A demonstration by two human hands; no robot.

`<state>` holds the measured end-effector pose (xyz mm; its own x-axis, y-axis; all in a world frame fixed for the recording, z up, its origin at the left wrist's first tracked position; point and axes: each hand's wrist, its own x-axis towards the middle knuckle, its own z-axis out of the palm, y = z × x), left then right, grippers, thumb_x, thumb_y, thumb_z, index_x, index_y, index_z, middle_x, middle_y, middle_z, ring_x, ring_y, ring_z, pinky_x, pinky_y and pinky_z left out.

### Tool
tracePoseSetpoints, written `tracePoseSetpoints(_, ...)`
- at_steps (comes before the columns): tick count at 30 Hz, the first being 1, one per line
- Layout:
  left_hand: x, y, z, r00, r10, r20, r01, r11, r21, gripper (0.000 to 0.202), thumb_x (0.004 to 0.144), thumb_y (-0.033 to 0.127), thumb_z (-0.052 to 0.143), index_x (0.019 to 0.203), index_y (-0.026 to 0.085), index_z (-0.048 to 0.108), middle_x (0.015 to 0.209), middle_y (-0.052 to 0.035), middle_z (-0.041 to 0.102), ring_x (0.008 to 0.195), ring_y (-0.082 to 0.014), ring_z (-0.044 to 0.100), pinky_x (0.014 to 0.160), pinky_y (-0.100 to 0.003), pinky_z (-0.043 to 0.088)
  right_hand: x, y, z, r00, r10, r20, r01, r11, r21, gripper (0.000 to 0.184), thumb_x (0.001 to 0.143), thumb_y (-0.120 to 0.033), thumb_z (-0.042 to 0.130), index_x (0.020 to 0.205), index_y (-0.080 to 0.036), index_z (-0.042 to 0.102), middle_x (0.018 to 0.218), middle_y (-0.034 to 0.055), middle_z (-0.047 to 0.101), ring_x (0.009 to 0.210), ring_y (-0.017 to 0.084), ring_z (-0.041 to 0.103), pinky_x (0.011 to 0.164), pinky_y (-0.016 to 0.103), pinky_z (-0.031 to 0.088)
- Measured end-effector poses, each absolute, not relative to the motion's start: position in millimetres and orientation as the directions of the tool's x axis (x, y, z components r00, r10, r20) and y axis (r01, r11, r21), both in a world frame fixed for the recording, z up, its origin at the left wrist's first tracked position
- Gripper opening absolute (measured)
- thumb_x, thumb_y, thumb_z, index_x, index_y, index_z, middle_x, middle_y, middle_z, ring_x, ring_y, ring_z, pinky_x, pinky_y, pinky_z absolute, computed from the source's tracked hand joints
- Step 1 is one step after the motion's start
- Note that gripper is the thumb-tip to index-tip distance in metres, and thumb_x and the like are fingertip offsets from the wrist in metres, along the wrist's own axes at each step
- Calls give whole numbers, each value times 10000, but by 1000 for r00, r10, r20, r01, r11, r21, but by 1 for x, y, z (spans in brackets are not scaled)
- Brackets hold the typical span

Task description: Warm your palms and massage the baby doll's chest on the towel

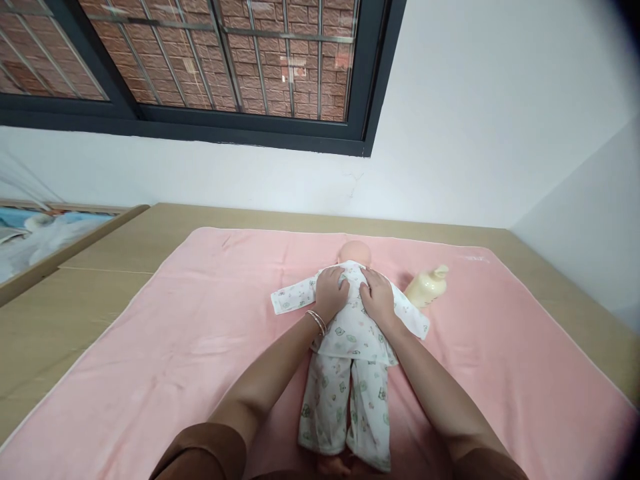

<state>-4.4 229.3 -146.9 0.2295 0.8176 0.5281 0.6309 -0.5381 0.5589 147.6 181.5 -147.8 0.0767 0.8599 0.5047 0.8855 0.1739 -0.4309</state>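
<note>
A baby doll (356, 343) in white pyjamas with a small green print lies stretched out, its head (355, 252) pointing away from me and no face showing. My left hand (331, 292) rests on the left side of its upper body, thumb apart from the fingers. On the right side, my right hand (377, 293) lies in the same way, fingers pointing toward the doll's shoulder. Both palms press on the cloth without gripping anything I can see. Just right of the doll's sleeve, a pale yellow pump bottle (425, 288) lies tilted.
A pink blanket (225, 333) spreads under the doll over a wooden surface (115, 257). Behind it rises a white wall (450, 133) with a dark-framed, barred window (225, 127). At far left, plastic-wrapped items (55, 240) sit beyond a wooden edge.
</note>
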Motion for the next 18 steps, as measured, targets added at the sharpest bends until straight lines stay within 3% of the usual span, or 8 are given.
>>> tracePoseSetpoints(18, -2, 230, -148, 233, 818, 526, 630, -539, 559, 305, 812, 189, 496, 1080, 178, 642, 1147, -88, 693, 1101, -245, 606, 1036, -413, 445, 148, 180, -145, 79, 863, 499, 890, 165, -425, 447, 896, -232, 423, 1312, -186, 580, 1343, 98, 602, 1259, 283, 529, 1094, 483, 394)
